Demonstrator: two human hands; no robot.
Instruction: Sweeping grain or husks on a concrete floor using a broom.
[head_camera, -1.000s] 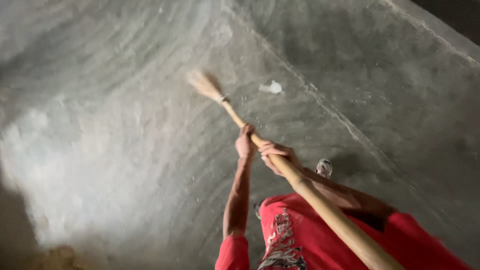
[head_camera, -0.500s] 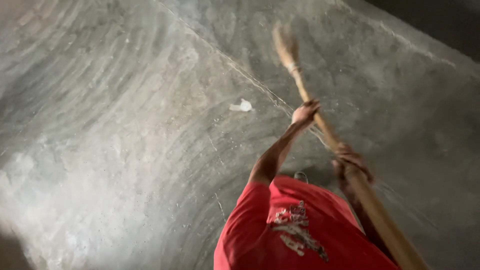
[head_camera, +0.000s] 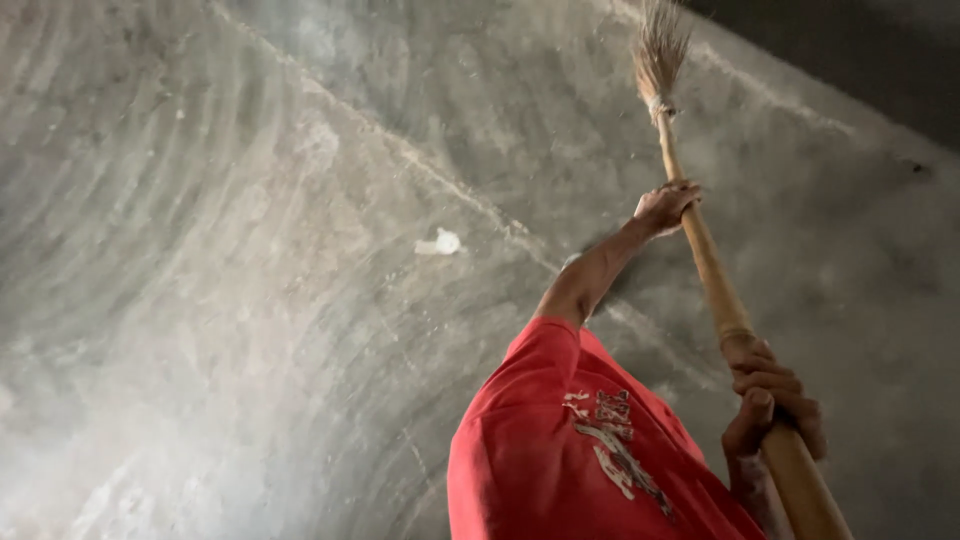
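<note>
Left hand (head_camera: 668, 205) and right hand (head_camera: 770, 395) clamp a long wooden-handled straw broom (head_camera: 700, 250) over dusty grey concrete floor (head_camera: 250, 250); low, even strokes would likely catch the white scrap (head_camera: 440, 243).

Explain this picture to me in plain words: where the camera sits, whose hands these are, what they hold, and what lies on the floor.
The camera is worn on a person's head and looks down, so you see their own arms and red shirt. Both bare hands grip a long wooden broom: the left hand farther up the handle, the right hand nearer the body. The straw bristles sit at the far end, over a dusty grey concrete floor. A small crumpled white scrap lies on that floor, apart from the broom.
</note>
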